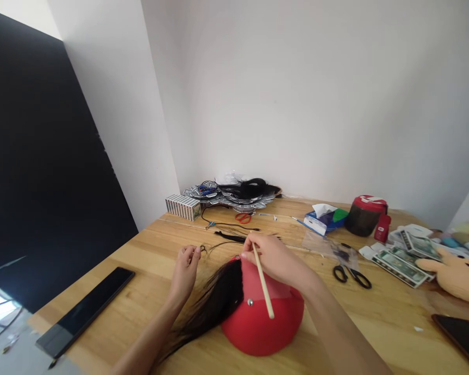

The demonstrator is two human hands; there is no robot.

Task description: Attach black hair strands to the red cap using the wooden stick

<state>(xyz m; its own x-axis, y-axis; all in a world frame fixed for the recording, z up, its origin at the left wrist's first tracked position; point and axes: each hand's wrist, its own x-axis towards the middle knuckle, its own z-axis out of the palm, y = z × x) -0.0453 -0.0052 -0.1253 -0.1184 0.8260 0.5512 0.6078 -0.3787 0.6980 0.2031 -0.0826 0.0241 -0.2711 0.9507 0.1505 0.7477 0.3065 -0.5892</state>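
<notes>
A red dome-shaped head form [263,330] sits on the table with pink mesh [275,288] stretched over its top. Long black hair [214,299] hangs from the mesh edge toward the left, beside a silver round-headed pin [250,302]. My right hand [268,255] grips a slim pale wooden stick [263,284]; its upper tip is hidden by my fingers at the top of the mesh. Left of the form, my left hand [186,265] is closed in a pinch. A small dark curl [203,249] shows by its fingertips, but whether they hold it is unclear.
A black flat device [88,307] lies at left. Behind are stacked boxes [183,207], black hair bundles [250,188] and red-handled scissors [243,217]. At right are black scissors [352,275], a tissue box [324,219], a red-lidded container [365,215] and a plush toy [459,273].
</notes>
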